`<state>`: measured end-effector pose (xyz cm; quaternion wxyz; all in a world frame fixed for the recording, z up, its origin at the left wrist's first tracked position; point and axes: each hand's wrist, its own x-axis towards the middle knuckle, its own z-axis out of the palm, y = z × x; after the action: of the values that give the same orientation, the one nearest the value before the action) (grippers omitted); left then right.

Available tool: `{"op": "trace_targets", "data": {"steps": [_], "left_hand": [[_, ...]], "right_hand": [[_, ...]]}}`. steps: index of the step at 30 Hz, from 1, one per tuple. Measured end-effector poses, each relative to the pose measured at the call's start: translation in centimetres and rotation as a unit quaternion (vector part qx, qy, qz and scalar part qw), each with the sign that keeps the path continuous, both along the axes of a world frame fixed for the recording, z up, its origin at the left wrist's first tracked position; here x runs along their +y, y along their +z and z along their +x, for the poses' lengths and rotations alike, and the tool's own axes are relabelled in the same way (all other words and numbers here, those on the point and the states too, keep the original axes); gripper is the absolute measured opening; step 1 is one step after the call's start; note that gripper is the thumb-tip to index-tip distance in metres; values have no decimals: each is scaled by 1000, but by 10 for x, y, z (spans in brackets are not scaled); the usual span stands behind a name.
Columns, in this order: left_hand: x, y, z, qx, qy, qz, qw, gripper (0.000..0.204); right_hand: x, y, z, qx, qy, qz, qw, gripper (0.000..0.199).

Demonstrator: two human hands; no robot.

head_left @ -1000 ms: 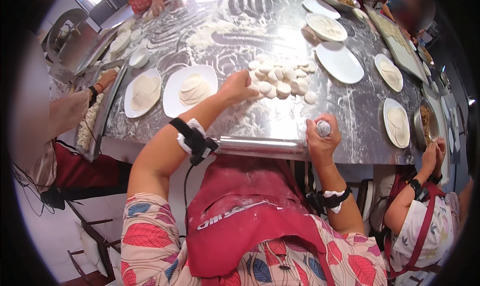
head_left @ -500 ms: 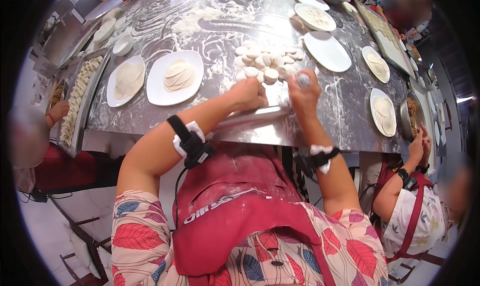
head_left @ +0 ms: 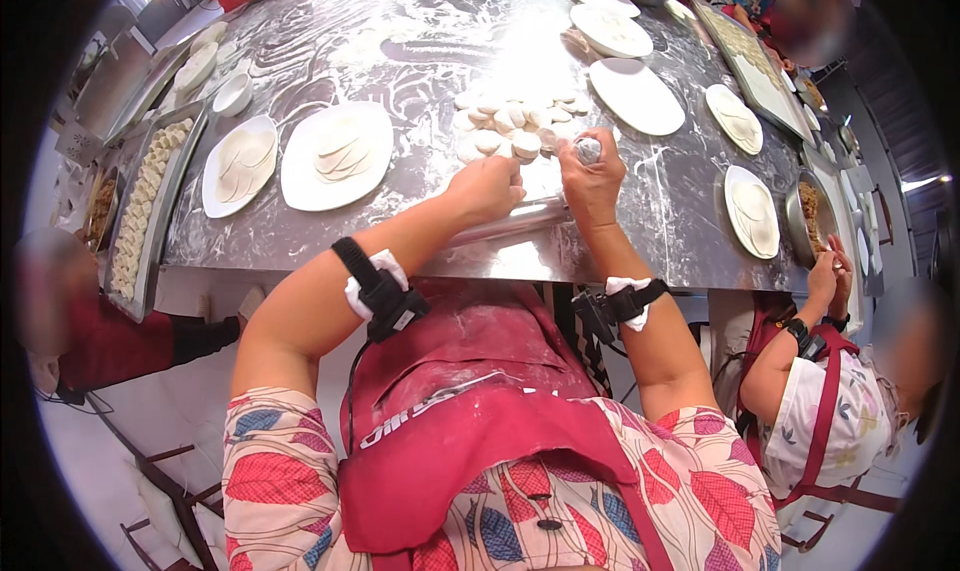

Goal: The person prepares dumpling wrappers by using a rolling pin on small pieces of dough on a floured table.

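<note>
My right hand point(head_left: 592, 186) is closed around a rolling pin point(head_left: 588, 150); only its rounded grey end shows above the fist. To its left, my left hand point(head_left: 488, 188) has its fingers curled together over the floured steel table point(head_left: 420, 171). What it pinches, if anything, is hidden. Just beyond both hands lies a loose heap of small floured dough rounds point(head_left: 515, 121). Between and below the hands, a shiny rounded metal strip point(head_left: 510, 221) runs near the table's front edge. Left of my left hand, a white plate point(head_left: 300, 176) carries overlapping thin dough wrappers point(head_left: 341, 156).
Another plate of wrappers point(head_left: 240, 171) and a tray of shaped dumplings point(head_left: 150, 206) stand at the left. White plates point(head_left: 637, 96) and a bowl of filling point(head_left: 810, 211) are at the right. A co-worker's hands point(head_left: 830, 271) are beside that bowl; other people stand around the table.
The view has shifted slightly, so the table's things sit a little further left. My hands have drawn a little apart in height, the right staying closed on the rolling pin.
</note>
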<state>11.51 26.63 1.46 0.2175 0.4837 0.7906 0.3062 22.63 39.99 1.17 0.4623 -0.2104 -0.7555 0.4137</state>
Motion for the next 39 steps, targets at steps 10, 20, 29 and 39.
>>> {"op": "trace_targets", "data": {"steps": [10,20,29,39], "left_hand": [[-18,15,-9,-93,-79,-59,991,9],[-17,2,-15,-85,-74,-35,993,16],[3,4,-13,-43,-82,-48,995,15],[-11,10,-11,-87,-76,-57,992,18]], "right_hand": [[-13,-10,44,-3,-5,-57,998,21],[-19,-14,63,1,5,-7,1000,24],[0,3,6,11,-23,48,999,22],[-12,-6,33,20,5,-20,1000,22]]}}
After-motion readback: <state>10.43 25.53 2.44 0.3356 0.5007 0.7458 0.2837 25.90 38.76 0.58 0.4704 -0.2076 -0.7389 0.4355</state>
